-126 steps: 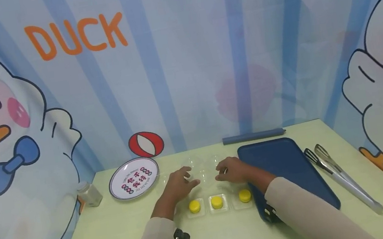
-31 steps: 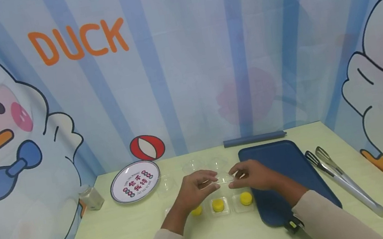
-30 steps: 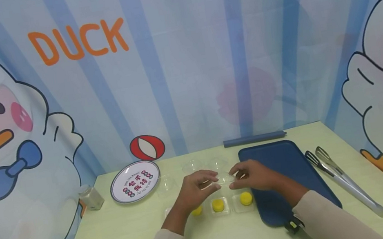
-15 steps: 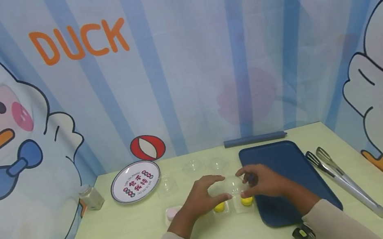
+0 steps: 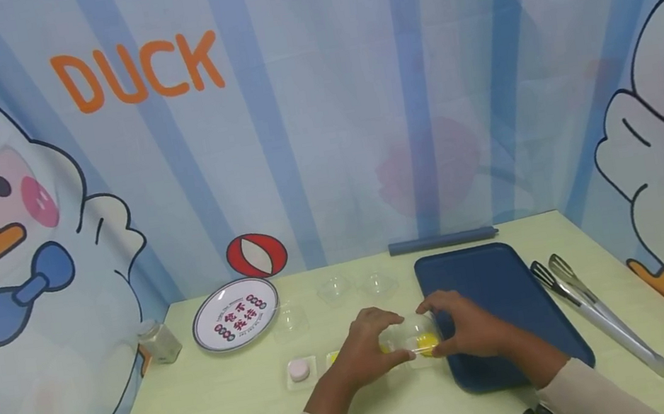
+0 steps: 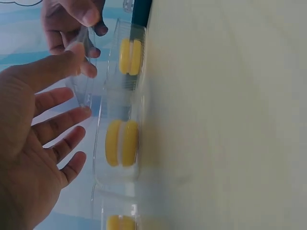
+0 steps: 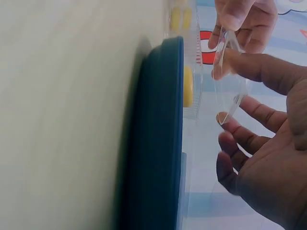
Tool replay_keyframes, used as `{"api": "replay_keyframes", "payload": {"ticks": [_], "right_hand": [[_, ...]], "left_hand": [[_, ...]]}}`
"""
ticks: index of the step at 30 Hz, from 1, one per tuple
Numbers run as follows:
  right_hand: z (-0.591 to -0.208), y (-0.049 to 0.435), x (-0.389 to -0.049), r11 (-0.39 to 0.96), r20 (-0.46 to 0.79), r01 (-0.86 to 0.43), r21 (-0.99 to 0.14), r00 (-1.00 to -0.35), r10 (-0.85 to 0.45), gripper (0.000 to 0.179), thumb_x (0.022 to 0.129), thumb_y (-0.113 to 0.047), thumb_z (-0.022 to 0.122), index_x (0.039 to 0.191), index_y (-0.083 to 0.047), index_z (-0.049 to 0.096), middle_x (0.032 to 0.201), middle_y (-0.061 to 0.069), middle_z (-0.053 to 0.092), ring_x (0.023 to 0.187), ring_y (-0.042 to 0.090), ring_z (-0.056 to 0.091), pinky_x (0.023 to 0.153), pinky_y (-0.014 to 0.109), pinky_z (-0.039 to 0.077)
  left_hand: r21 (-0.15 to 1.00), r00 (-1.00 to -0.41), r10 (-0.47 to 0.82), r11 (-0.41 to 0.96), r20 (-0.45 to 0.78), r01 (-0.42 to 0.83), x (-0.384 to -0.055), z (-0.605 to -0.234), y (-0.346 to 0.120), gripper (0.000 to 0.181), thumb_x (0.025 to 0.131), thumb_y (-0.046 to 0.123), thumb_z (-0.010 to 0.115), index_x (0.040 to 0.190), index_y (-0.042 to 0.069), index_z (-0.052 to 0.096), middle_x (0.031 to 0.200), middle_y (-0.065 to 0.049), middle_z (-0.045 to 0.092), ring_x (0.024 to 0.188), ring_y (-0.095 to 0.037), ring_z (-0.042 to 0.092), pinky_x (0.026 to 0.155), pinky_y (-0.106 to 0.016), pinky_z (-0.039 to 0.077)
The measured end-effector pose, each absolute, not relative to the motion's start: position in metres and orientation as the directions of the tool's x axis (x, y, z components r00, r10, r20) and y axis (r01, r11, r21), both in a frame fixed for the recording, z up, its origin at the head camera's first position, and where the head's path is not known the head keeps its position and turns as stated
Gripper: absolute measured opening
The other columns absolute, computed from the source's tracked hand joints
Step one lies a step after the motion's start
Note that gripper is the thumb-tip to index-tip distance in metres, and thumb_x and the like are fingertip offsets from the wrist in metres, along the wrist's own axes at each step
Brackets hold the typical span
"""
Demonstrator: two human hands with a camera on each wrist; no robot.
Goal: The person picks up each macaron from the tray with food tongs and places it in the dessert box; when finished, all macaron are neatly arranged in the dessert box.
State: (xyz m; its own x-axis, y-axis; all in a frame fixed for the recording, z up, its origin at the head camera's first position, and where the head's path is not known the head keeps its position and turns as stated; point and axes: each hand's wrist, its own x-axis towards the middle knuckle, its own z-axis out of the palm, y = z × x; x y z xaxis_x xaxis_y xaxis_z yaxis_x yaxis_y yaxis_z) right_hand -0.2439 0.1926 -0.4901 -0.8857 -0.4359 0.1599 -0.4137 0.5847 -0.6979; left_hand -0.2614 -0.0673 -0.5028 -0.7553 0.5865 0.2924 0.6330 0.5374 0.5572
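Note:
My left hand and right hand hold a clear domed plastic lid between them, thumbs and fingers pinching its opposite edges. It is close over the rightmost clear tray, in which a yellow macaron sits. The left wrist view shows a gap between lid and tray. Two more yellow macarons, the middle one and the nearest one, stand in clear trays in the same row, mostly covered by my left hand in the head view. At the row's left end, a pale pink macaron rests in its tray.
Three other clear lids lie behind the row: a left one, a middle one and a right one. Right of the row is a blue tray, then tongs. A plate, shaker and blue rod stand farther back.
Both hands took hold of a lid from behind the row, then brought it toward me and right, over the rightmost macaron. The pink macaron came out from behind my left arm.

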Motion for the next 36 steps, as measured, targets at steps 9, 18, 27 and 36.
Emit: {"api": "replay_keyframes", "payload": {"ticks": [9, 18, 27, 36], "right_hand": [[-0.495, 0.197, -0.239, 0.600, 0.144, -0.401, -0.692, -0.892, -0.429, 0.068, 0.080, -0.022, 0.098, 0.140, -0.007, 0.068, 0.150, 0.020, 0.062, 0.143, 0.053, 0.048, 0.105, 0.078, 0.048], [-0.500, 0.196, -0.237, 0.603, 0.150, -0.394, -0.693, -0.897, -0.415, 0.068, 0.079, -0.020, 0.098, 0.140, -0.009, 0.070, 0.154, 0.023, 0.060, 0.145, 0.055, 0.045, 0.107, 0.086, 0.040], [-0.505, 0.198, -0.236, 0.598, 0.151, -0.390, -0.700, -0.900, -0.410, 0.069, 0.077, -0.020, 0.100, 0.138, -0.009, 0.070, 0.153, 0.023, 0.061, 0.142, 0.052, 0.045, 0.107, 0.097, 0.024], [-0.505, 0.198, -0.234, 0.591, 0.148, -0.391, -0.706, -0.897, -0.416, 0.069, 0.078, -0.021, 0.100, 0.139, -0.009, 0.070, 0.153, 0.025, 0.060, 0.141, 0.053, 0.045, 0.106, 0.096, 0.026]], "left_hand": [[0.583, -0.785, 0.564, 0.558, 0.256, 0.591, -0.256, -0.505, -0.061, 0.056, 0.088, 0.026, 0.093, 0.136, 0.007, 0.073, 0.138, -0.008, 0.074, 0.139, -0.033, 0.055, 0.116, -0.067, 0.041], [0.558, -0.788, 0.549, 0.574, 0.280, 0.599, -0.254, -0.513, -0.061, 0.055, 0.086, 0.027, 0.093, 0.133, 0.009, 0.072, 0.135, -0.008, 0.076, 0.144, -0.040, 0.051, 0.116, -0.073, 0.036], [0.568, -0.822, 0.528, 0.617, 0.214, 0.545, -0.254, -0.518, -0.058, 0.057, 0.085, 0.028, 0.095, 0.135, 0.013, 0.073, 0.139, -0.003, 0.075, 0.150, -0.035, 0.047, 0.124, -0.068, 0.032], [0.560, -0.808, 0.537, 0.602, 0.243, 0.569, -0.254, -0.519, -0.059, 0.055, 0.085, 0.029, 0.095, 0.133, 0.014, 0.074, 0.137, -0.006, 0.076, 0.151, -0.039, 0.045, 0.121, -0.071, 0.032]]}}
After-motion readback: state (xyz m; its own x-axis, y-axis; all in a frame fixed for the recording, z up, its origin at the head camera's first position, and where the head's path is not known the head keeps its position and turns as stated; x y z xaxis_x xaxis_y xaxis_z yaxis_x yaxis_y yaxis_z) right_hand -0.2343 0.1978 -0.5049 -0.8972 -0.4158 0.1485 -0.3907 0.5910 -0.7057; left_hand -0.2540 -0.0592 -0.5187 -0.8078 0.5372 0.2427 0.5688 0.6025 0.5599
